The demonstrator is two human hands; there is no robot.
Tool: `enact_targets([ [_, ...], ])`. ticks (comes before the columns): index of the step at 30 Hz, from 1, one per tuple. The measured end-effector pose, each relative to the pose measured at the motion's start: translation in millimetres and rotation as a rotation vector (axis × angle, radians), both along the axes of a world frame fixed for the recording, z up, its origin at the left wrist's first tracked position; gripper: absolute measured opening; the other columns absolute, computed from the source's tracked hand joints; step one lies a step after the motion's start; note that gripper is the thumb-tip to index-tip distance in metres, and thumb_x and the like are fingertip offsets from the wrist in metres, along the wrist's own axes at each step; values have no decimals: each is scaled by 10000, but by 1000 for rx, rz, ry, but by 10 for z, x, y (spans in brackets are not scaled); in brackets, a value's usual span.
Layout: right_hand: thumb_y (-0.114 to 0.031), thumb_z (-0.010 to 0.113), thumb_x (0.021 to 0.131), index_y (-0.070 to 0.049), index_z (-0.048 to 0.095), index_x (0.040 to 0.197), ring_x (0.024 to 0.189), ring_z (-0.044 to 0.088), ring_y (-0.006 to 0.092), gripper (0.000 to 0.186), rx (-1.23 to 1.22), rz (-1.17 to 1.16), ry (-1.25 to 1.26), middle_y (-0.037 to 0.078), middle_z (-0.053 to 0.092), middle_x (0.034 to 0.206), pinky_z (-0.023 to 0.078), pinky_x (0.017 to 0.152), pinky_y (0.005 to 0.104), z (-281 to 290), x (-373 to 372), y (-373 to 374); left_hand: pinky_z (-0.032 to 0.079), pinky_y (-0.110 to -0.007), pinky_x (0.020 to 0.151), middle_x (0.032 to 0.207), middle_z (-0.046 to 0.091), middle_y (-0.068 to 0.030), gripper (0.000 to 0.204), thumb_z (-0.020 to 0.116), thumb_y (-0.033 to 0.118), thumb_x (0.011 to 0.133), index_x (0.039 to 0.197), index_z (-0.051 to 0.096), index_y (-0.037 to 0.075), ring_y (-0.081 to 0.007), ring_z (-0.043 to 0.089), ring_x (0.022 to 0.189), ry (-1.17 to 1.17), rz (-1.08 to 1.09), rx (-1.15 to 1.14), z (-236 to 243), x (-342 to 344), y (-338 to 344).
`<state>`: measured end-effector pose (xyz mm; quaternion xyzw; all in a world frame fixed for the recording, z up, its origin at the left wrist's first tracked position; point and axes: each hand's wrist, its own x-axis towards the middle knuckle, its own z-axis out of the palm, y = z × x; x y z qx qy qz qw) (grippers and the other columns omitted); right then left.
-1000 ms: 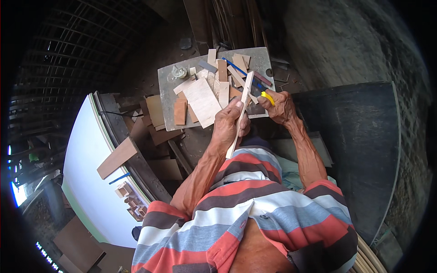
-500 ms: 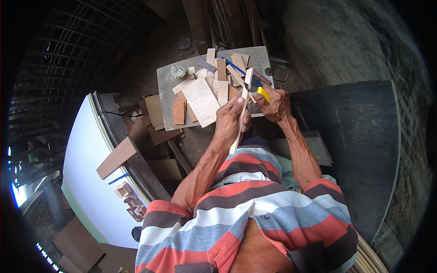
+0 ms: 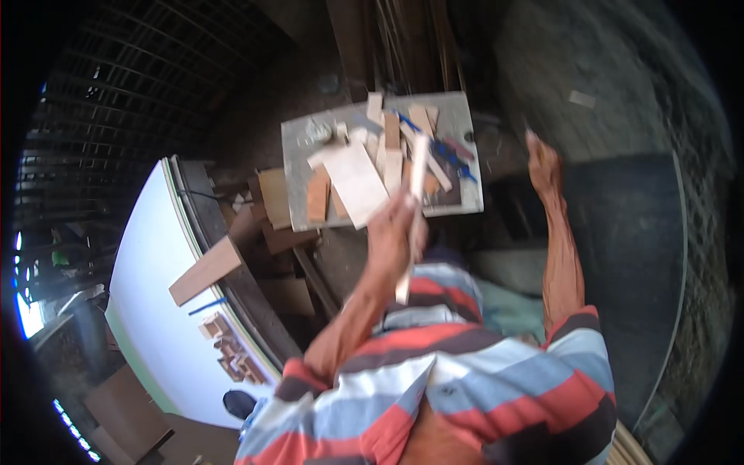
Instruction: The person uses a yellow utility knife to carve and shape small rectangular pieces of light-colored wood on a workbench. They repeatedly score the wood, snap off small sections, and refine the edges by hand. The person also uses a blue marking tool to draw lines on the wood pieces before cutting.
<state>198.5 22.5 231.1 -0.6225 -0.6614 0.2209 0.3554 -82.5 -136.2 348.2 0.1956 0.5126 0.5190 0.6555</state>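
My left hand (image 3: 393,232) is closed around a narrow pale wooden strip (image 3: 418,167), which stands up past the fingers and runs down toward my lap. Out to the right, away from the strip, my right hand (image 3: 545,164) is raised by the wall, its fingers looking curled. A thin pale tip shows above that hand; blur hides what it holds. Beyond my left hand, a small table (image 3: 298,215) carries a pale rectangular board (image 3: 355,182), brown wood pieces (image 3: 318,195), blue tools (image 3: 453,151) and a clear glass-like container (image 3: 318,130).
At left a white panel (image 3: 143,279) bears a brown board (image 3: 205,271), a blue stick-like thing (image 3: 207,306) and small wooden blocks (image 3: 232,353). A dark panel (image 3: 620,256) leans at right. One small pale piece (image 3: 581,98) shows against the rough wall (image 3: 620,62).
My right hand has moved from the strip out to the right and up; the yellow-handled tool it held no longer shows. A small pale piece now appears by the wall. My left hand keeps the strip.
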Motion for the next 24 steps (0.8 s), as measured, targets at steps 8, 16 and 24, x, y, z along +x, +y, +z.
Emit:
enact_targets([
  [8, -551, 488, 985, 1, 644, 854, 642, 639, 386, 588, -188, 477, 82, 197, 553, 604, 485, 618, 404, 778, -944, -674, 349, -213, 391, 562, 475, -18, 493, 482, 234, 1048, 1492, 380, 43, -87, 412, 420, -281, -3, 26, -140, -17, 104],
  [16, -551, 519, 966, -11, 657, 825, 704, 664, 414, 575, -34, 604, -45, 180, 580, 594, 526, 688, 476, 683, -1077, -586, 357, -238, 403, 563, 483, -30, 472, 484, 220, 1047, 1477, 411, 38, -98, 426, 426, -350, 14, -9, -149, 60, 59],
  [24, -533, 511, 979, -47, 709, 1031, 812, 703, 366, 528, -384, 75, -74, 245, 663, 782, 518, 720, 419, -241, -207, -165, 341, -230, 391, 545, 493, -15, 486, 500, 241, 1040, 1473, 424, 35, -89, 437, 417, -228, -54, 74, 100, 64, -75],
])
